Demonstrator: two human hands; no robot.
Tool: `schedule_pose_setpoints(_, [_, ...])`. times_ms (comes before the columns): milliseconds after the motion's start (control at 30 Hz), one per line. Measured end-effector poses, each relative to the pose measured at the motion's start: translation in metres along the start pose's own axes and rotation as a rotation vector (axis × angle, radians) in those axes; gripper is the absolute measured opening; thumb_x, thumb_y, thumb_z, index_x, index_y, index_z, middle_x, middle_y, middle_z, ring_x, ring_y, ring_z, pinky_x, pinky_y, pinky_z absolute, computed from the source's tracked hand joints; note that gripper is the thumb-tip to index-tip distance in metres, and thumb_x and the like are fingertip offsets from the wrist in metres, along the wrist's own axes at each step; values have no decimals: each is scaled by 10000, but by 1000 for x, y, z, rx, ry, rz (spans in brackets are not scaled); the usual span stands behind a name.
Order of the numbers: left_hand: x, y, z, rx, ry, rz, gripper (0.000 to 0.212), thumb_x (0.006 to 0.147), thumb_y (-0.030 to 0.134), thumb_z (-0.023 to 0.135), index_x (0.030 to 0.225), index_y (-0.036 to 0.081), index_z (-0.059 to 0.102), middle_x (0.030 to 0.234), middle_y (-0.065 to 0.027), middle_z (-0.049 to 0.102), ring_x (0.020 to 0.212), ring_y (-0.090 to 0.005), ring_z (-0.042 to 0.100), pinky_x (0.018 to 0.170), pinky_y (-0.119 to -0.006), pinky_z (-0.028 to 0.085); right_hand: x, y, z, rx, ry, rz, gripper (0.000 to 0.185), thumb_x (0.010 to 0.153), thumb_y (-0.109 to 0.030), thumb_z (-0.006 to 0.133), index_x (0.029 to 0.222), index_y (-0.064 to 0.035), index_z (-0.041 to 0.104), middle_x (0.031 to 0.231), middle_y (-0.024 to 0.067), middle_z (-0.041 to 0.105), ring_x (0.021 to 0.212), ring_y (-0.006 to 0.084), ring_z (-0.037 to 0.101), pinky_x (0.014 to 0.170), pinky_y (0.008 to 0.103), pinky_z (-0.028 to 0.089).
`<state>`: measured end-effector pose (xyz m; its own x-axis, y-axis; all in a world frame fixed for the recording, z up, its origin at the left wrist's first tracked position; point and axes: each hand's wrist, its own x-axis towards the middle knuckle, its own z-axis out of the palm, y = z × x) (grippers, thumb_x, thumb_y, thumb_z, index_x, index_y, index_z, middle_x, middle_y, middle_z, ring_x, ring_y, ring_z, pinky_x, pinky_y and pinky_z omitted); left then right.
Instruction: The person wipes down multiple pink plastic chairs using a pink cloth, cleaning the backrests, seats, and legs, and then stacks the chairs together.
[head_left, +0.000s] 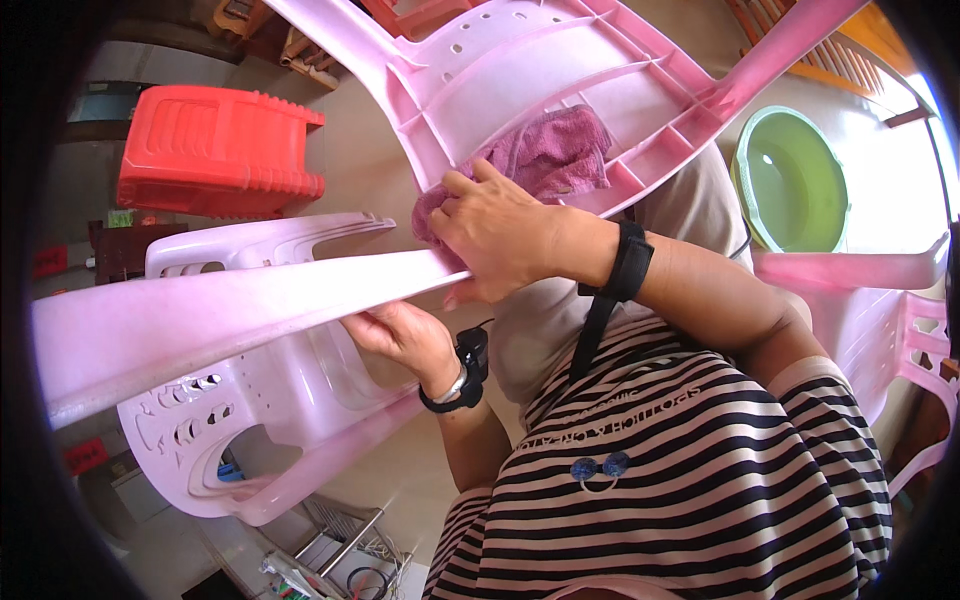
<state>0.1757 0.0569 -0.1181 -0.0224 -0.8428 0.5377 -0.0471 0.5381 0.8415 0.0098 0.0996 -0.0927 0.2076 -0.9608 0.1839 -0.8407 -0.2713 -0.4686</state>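
A pink plastic chair is tipped over in front of me, with the ribbed underside of its seat showing. One broad leg of it stretches towards the left. My right hand grips a damp-looking, darker pink cloth where that leg meets the seat. Part of the cloth spreads over the ribs, and its folds under my fingers are partly hidden. From below, my left hand holds the same leg, its fingertips hidden behind the plastic.
A second pink chair stands at the left, another pink chair at the right. Red plastic stools are at the upper left. A green basin sits on the floor at the right. A metal rack is below.
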Motion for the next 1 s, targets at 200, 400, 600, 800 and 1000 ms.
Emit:
schedule_pose_setpoints(200, [7, -3, -6, -364, -106, 15, 537, 1026, 443, 389, 1100, -67, 538, 985, -189, 590, 854, -272, 587, 758, -368, 503, -13, 20, 13, 272, 102, -31, 788, 552, -527, 867, 1006, 56, 597, 1035, 178, 595, 993, 345, 512, 885, 448, 416])
schedule_pose_setpoints(400, [41, -20, -22, -426, -580, -567, 676, 936, 485, 592, 1354, -29, 463, 1239, -228, 574, 999, -244, 606, 865, -366, 524, -23, 10, -13, 598, 121, -70, 658, 587, -326, 911, 1030, 48, 600, 977, 165, 594, 959, 318, 530, 868, 406, 424])
schedule_pose_setpoints(600, [56, -17, -13, -464, -885, -643, 792, 914, 531, 646, 1409, -51, 435, 1254, -192, 566, 1054, -226, 599, 914, -331, 506, -50, 7, -33, 959, 128, -257, 681, 798, -226, 803, 1358, 40, 524, 1363, 191, 567, 1288, 343, 486, 1090, 443, 352])
schedule_pose_setpoints(800, [94, -5, -8, -48, -1188, -603, 205, 960, 141, 648, 1056, -36, 688, 891, -41, 677, 848, -128, 639, 813, -260, 515, -51, 8, -34, 919, 257, -226, 696, 828, -118, 742, 1450, 1, 451, 1520, 183, 417, 1337, 366, 448, 1129, 464, 338])
schedule_pose_setpoints(1000, [197, -10, 1, -543, -418, -378, 320, 1024, 200, 530, 1278, 9, 572, 1154, -144, 662, 962, -251, 676, 829, -362, 569, -74, 42, -42, 197, 460, 131, 445, 737, 10, 721, 1159, 63, 590, 1283, 223, 547, 1124, 398, 549, 929, 449, 502])
